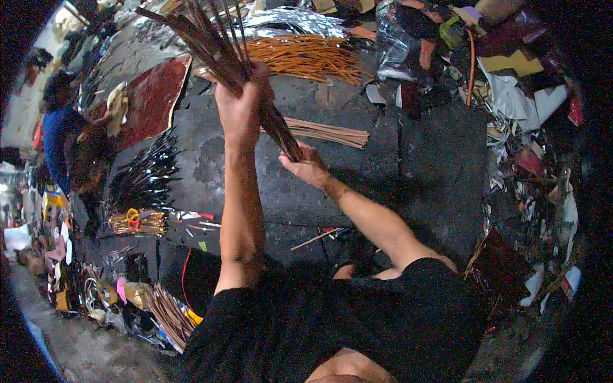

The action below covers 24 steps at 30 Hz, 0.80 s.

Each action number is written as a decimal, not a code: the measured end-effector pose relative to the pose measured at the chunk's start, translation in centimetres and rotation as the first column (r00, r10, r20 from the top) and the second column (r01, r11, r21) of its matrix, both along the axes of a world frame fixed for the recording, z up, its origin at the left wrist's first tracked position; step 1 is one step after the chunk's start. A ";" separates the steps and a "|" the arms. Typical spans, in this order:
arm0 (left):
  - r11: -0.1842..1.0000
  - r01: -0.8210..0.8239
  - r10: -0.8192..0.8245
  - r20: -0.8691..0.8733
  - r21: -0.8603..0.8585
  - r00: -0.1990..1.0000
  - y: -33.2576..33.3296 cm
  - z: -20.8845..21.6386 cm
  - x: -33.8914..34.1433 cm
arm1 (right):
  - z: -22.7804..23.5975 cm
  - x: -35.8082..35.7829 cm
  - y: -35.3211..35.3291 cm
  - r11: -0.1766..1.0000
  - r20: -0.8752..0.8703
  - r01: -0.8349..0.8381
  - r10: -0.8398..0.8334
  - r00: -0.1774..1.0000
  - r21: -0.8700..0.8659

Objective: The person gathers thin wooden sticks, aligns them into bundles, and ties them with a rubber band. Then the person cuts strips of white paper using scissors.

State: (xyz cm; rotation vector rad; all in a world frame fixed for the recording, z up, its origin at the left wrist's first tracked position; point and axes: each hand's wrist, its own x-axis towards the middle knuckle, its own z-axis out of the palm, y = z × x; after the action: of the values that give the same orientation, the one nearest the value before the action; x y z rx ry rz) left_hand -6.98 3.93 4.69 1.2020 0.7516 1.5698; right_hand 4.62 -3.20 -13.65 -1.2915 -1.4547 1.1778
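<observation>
A bundle of long, thin dark brown strips [214, 51] slants up to the left in front of me. My left hand [239, 108] is closed around its middle, and the strips fan apart above the fist. Lower down, my right hand [306, 167] grips the same bundle by its near right end. Just behind the bundle lies a flat stack of light tan strips [332, 133] on the dark work surface [440, 166]; the held bundle hides part of it.
Orange-brown strips [306, 60] and shiny silver strips [297, 24] lie at the far side. Black strips [143, 175] and a gold bundle [140, 223] sit left. Scraps [523, 115] pile up at right. A person in blue [59, 137] is beside a dark red sheet [150, 105].
</observation>
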 end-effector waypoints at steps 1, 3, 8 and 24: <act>1.000 0.017 -0.017 -0.070 0.000 0.997 -0.6 -0.4 -0.2 | -1.1 -0.2 0.0 0.995 0.048 0.098 -0.097 0.994 -0.017; 0.996 0.085 -0.084 -0.206 -0.005 0.975 -1.6 -1.0 -0.4 | -4.7 -0.3 0.1 0.987 0.102 0.155 -0.158 0.982 0.041; 0.947 0.280 -0.316 -0.311 -0.155 0.896 -0.2 -6.2 0.0 | -16.8 -0.5 -1.7 0.848 0.358 0.244 -0.436 0.826 0.470; 0.971 0.035 -0.103 -0.279 -0.238 0.955 -0.5 -5.3 -0.6 | -9.5 -0.9 -2.9 0.971 0.197 0.215 -0.232 0.953 0.102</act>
State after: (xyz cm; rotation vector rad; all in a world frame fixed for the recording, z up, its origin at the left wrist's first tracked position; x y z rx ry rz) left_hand -7.58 3.41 -0.62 1.2834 1.0403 1.2229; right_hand 3.67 -6.10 -23.20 -1.5155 -1.4414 0.8485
